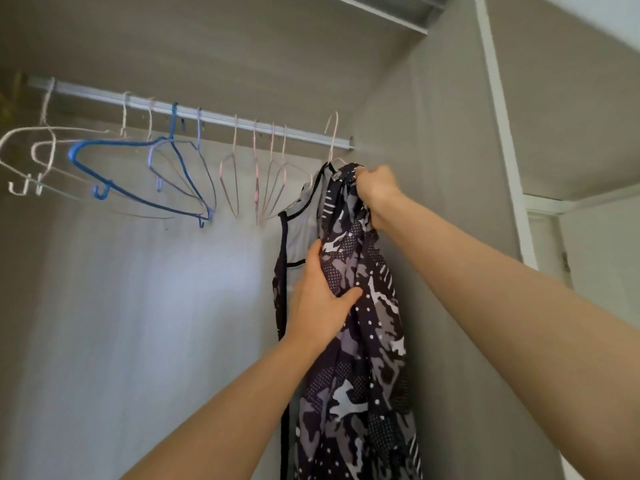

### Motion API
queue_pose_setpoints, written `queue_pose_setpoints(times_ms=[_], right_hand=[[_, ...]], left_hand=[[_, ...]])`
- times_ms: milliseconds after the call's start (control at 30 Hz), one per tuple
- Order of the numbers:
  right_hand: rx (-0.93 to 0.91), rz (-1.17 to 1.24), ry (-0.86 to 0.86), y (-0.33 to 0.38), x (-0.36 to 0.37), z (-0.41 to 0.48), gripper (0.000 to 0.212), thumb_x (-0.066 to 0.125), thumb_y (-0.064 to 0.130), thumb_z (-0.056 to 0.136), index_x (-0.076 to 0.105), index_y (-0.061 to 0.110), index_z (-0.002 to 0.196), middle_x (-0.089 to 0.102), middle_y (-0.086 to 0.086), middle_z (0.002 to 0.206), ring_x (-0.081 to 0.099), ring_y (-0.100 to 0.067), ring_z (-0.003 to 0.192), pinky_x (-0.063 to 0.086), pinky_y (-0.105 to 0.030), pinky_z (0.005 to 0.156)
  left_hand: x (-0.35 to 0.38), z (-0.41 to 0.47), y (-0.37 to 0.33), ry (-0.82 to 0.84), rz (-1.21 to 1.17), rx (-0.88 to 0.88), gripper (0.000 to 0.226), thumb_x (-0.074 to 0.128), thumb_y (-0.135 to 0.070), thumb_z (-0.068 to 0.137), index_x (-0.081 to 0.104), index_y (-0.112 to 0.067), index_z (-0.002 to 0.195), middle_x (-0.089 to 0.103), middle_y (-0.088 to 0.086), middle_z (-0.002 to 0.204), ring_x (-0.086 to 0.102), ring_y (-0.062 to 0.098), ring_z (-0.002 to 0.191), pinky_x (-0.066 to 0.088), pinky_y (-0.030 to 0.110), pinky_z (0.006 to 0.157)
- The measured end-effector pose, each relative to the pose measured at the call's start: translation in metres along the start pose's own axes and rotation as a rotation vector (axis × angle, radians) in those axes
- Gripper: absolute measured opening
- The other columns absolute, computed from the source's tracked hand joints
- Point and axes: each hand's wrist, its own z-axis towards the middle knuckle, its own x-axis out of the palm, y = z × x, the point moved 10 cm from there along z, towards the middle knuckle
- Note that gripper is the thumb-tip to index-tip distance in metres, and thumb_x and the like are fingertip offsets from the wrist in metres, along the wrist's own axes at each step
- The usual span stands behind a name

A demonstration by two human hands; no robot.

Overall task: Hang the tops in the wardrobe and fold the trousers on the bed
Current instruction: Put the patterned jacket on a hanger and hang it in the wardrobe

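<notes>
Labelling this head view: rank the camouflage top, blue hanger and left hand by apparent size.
1. camouflage top
2. blue hanger, by outline
3. left hand, smaller although probably nearer the camera than the hanger

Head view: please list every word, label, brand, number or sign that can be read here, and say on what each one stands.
No text can be read in this view.
The patterned top shows only camouflage shapes, dots and stripes, no letters.
The rail bears no mark that shows.

Right hand clenched up high — left hand lower, thumb-over grip.
</notes>
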Motion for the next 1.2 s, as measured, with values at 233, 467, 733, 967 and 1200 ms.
queue_pose_setpoints(times_ms=[233,467,733,967,1200], right_hand=[[-0.020,0.044,-0.044,-0.014,0.015,0.050,0.027,0.039,0.022,0.100,0.053,0.001,0.109,0.064,-0.015,0.106,0.064,-0.027,0.098,0.053,-0.044,0.092],[-0.058,0.043,-0.048,-0.022,0.019,0.091,0.030,0.040,0.022,0.101,0.055,-0.001,0.112,0.066,-0.013,0.103,0.065,-0.024,0.092,0.055,-0.039,0.088],[0.027,0.007,-0.004,-0.043,0.026,0.118,0.025,0.037,0.012,0.100,0.055,0.000,0.113,0.064,-0.013,0.107,0.063,-0.028,0.106,0.052,-0.042,0.093],[-0.040,-0.143,0.055,-0.043,0.025,0.114,0.028,0.039,0.008,0.097,0.056,-0.006,0.115,0.063,-0.017,0.103,0.062,-0.027,0.092,0.053,-0.037,0.082],[-0.214,-0.396,-0.037,-0.021,0.008,0.094,0.030,0.054,0.024,0.092,0.046,0.012,0.066,0.052,-0.004,0.071,0.051,-0.020,0.066,0.042,-0.029,0.060]], left_hand=[[-0.006,0.055,0.026,-0.073,0.150,0.039,0.051,0.068,-0.010,0.090,0.047,-0.016,0.137,0.063,0.000,0.125,0.059,0.013,0.114,0.039,0.016,0.092],[0.005,0.096,0.037,-0.086,0.235,0.095,0.036,0.058,-0.002,0.093,0.054,-0.013,0.127,0.066,0.006,0.114,0.061,0.017,0.099,0.049,0.027,0.092],[0.023,0.120,0.060,0.012,0.103,-0.007,0.048,0.056,0.002,0.095,0.049,-0.014,0.140,0.060,-0.003,0.127,0.053,0.007,0.110,0.035,0.011,0.094],[0.032,0.111,0.071,0.034,0.016,-0.052,0.045,0.064,-0.004,0.092,0.053,-0.014,0.134,0.063,0.000,0.125,0.059,0.016,0.114,0.044,0.029,0.104],[0.023,0.090,0.057,-0.004,0.029,-0.059,0.046,0.072,-0.014,0.086,0.057,-0.016,0.129,0.066,-0.004,0.116,0.062,0.013,0.104,0.049,0.028,0.096]])
